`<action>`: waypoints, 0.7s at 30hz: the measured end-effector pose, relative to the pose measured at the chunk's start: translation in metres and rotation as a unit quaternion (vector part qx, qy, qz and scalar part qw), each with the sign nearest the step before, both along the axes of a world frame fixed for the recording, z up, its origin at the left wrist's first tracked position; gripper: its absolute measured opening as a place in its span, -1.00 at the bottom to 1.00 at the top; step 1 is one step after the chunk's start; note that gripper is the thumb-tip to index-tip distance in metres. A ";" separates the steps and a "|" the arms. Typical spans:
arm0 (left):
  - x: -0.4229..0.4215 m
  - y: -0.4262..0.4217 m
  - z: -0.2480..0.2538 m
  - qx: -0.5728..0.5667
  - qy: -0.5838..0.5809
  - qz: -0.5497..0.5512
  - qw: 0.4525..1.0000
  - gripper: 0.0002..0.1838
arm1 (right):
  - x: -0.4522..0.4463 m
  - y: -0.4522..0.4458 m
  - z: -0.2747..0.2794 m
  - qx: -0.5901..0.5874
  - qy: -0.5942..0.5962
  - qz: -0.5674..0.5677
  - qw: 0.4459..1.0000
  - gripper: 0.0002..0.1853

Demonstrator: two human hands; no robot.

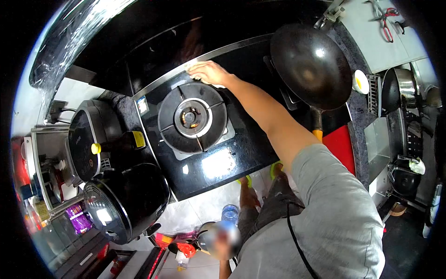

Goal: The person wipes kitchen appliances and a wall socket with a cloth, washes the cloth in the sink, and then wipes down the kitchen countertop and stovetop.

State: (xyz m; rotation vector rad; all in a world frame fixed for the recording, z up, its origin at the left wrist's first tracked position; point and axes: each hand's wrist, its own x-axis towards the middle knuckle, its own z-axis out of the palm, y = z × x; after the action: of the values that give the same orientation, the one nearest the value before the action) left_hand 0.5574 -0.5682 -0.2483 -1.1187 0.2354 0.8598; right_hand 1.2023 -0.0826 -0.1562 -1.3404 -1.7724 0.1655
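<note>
My right hand (210, 73) reaches across the black glass cooktop (251, 135) to its back edge by the wall. Its fingers are pressed around a pale cloth (219, 86), which shows only in part beneath the palm. Just in front of it sits the round black burner (193, 117) with its pan support ring. My left hand (223, 249) hangs low at my side, over the floor area; a blurred patch covers it, so its fingers and anything in them cannot be made out.
A large dark wok (311, 67) with a wooden handle rests on the right burner, beside a small white bowl (360, 82). A black rice cooker (125, 202), another black appliance (90, 139) and a yellow-capped bottle (123, 144) stand left. A water bottle (230, 214) is on the floor.
</note>
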 end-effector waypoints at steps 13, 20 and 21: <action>0.041 0.064 0.008 -0.553 -0.639 0.522 0.111 -0.50 | -0.052 -0.139 0.009 -0.071 -0.055 -0.247 0.965 -0.72; 0.054 0.102 0.033 -0.557 -0.581 0.554 -0.215 -0.56 | -0.114 -0.209 0.013 -0.105 -0.071 -0.319 0.939 -0.64; 0.060 0.112 0.048 -0.548 -0.581 0.565 -0.208 -0.57 | -0.121 -0.216 0.016 -0.106 -0.071 -0.319 0.939 -0.64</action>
State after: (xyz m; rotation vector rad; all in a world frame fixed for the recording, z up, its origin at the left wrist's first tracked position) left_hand 0.6170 -0.4566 -0.2003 1.3852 1.2394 0.0298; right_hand 1.0808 -0.2984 -0.1398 -2.0599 -1.3679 -0.1070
